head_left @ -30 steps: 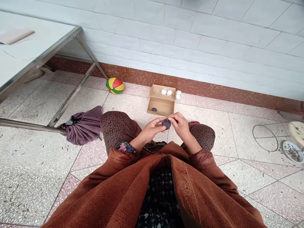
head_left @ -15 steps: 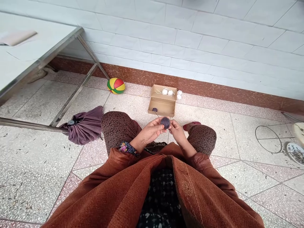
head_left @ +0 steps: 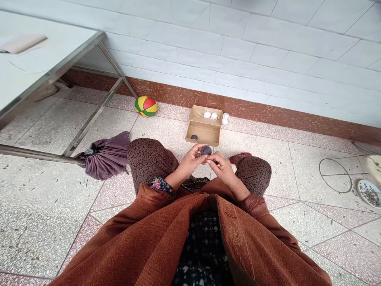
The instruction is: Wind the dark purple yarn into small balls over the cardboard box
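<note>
My left hand (head_left: 191, 161) is closed around a small ball of dark purple yarn (head_left: 206, 150), held above the floor between my knees. Close against its lower right side, my right hand (head_left: 222, 169) pinches with thumb and forefinger; a strand of the yarn seems to be in that pinch, though it is too fine to see clearly. Just beyond my hands lies an open cardboard box (head_left: 205, 137). A second dark ball of yarn (head_left: 194, 137) sits in its near part, and white balls (head_left: 210, 114) with loose thread rest in the lid part.
More white balls (head_left: 225, 118) lie right of the box. A colourful ball (head_left: 146, 106) rests by the metal-framed table (head_left: 102, 103) at left. A folded purple umbrella (head_left: 107, 157) is on the floor beside my knee. At right are a wire ring (head_left: 336, 175) and a round dish (head_left: 369, 192).
My right hand has turned and moved from the yarn ball's side to below it, now pinching near my left thumb. The ball has shifted slightly up in my left hand.
</note>
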The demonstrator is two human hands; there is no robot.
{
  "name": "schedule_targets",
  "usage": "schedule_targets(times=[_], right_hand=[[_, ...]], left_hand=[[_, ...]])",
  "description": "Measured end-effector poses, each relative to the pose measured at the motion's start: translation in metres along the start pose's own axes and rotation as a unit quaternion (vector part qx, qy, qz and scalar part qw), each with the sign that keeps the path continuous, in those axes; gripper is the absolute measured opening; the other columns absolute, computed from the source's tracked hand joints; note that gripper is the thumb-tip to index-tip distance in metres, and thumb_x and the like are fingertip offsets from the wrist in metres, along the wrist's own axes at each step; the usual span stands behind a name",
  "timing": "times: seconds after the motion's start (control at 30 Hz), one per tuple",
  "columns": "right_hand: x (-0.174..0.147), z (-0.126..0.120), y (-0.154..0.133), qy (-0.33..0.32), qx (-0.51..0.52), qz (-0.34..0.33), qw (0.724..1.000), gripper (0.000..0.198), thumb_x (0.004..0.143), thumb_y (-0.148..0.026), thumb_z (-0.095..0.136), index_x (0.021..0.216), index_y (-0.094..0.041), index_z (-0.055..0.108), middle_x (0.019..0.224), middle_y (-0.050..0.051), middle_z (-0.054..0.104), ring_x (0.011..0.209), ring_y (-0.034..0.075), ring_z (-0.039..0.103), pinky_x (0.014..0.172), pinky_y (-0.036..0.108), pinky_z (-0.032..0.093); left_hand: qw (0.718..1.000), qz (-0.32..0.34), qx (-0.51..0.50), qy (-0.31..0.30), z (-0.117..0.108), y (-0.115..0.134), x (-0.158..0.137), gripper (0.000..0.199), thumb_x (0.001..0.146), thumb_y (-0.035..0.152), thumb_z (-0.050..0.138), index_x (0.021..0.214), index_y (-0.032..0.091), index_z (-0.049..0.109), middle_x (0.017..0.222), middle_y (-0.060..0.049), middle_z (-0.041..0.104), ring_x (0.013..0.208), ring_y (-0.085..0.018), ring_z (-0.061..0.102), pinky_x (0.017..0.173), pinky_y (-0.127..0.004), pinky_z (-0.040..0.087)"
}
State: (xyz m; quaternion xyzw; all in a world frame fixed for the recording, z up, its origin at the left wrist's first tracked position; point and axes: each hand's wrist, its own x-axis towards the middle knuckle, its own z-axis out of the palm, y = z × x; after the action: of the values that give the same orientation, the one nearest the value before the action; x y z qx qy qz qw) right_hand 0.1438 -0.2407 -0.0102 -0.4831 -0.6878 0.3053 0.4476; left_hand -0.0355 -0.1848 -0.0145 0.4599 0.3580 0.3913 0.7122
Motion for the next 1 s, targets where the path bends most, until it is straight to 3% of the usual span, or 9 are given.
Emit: schedule_targets(times=[0.23, 0.33, 0.5, 0.63, 0.77, 0.87, 1.0], right_hand=[[-0.001, -0.007, -0.006, 0.027, 0.016, 0.044, 0.999, 0.037, 0.109, -0.055, 0.061, 0.092, -0.024, 0.069, 0.083, 0.002, 0.07, 0.073, 0.018, 0.062, 0.073, 0.031, 0.054], [-0.001, -0.008, -0.009, 0.021, 0.008, 0.041, 0.999, 0.039, 0.109, -0.057, 0.061, 0.092, -0.024, 0.07, 0.083, 0.003, 0.07, 0.074, 0.018, 0.062, 0.074, 0.032, 0.054], [0.004, -0.017, -0.01, 0.014, -0.026, -0.018, 0.999, 0.031, 0.111, -0.048, 0.061, 0.093, -0.025, 0.072, 0.086, 0.005, 0.071, 0.08, 0.021, 0.065, 0.078, 0.035, 0.056], [0.016, -0.027, 0.0, 0.033, -0.068, -0.023, 0.997, 0.026, 0.109, -0.045, 0.063, 0.094, -0.026, 0.073, 0.089, 0.007, 0.071, 0.087, 0.024, 0.067, 0.084, 0.038, 0.057], [0.021, -0.025, 0.016, 0.081, -0.052, 0.026, 0.995, 0.029, 0.108, -0.049, 0.062, 0.092, -0.026, 0.07, 0.086, 0.004, 0.069, 0.081, 0.022, 0.064, 0.079, 0.035, 0.055], [0.015, -0.013, 0.026, 0.088, -0.018, 0.076, 0.993, 0.03, 0.107, -0.05, 0.059, 0.092, -0.025, 0.067, 0.079, 0.001, 0.065, 0.071, 0.019, 0.059, 0.072, 0.033, 0.051], [0.003, 0.002, 0.033, 0.075, 0.0, 0.102, 0.992, 0.032, 0.105, -0.051, 0.059, 0.089, -0.025, 0.065, 0.077, 0.0, 0.065, 0.069, 0.018, 0.057, 0.069, 0.031, 0.05]], left_hand=[[0.995, -0.006, -0.062, -0.077, 0.004, 0.009, -0.006, 0.058, 0.088, 0.053, 0.089, 0.132, 0.022, 0.068, 0.124, -0.009, 0.07, 0.101, -0.02, 0.07, 0.089, -0.036, 0.062], [0.996, -0.005, -0.053, -0.069, 0.003, 0.008, -0.005, 0.057, 0.085, 0.048, 0.091, 0.129, 0.021, 0.067, 0.118, -0.007, 0.072, 0.095, -0.017, 0.07, 0.085, -0.032, 0.061], [0.998, -0.002, -0.008, -0.062, 0.003, 0.005, -0.004, 0.048, 0.083, 0.037, 0.092, 0.121, 0.021, 0.067, 0.109, -0.003, 0.073, 0.086, -0.014, 0.067, 0.078, -0.027, 0.058], [0.993, -0.016, -0.002, -0.12, 0.004, 0.006, -0.005, 0.044, 0.087, 0.037, 0.089, 0.122, 0.021, 0.068, 0.113, -0.006, 0.074, 0.095, -0.018, 0.072, 0.08, -0.029, 0.058], [0.983, -0.031, -0.045, -0.178, 0.005, 0.007, -0.008, 0.053, 0.09, 0.039, 0.088, 0.135, 0.025, 0.065, 0.112, -0.006, 0.076, 0.088, -0.017, 0.075, 0.08, -0.031, 0.057], [0.979, -0.05, -0.105, -0.165, 0.006, 0.009, -0.01, 0.066, 0.085, 0.042, 0.092, 0.142, 0.028, 0.063, 0.115, -0.006, 0.077, 0.086, -0.017, 0.076, 0.08, -0.031, 0.056], [0.98, -0.071, -0.157, -0.1, 0.006, 0.013, -0.01, 0.059, 0.076, 0.044, 0.099, 0.123, 0.021, 0.073, 0.115, -0.008, 0.076, 0.088, -0.017, 0.072, 0.083, -0.032, 0.055]])
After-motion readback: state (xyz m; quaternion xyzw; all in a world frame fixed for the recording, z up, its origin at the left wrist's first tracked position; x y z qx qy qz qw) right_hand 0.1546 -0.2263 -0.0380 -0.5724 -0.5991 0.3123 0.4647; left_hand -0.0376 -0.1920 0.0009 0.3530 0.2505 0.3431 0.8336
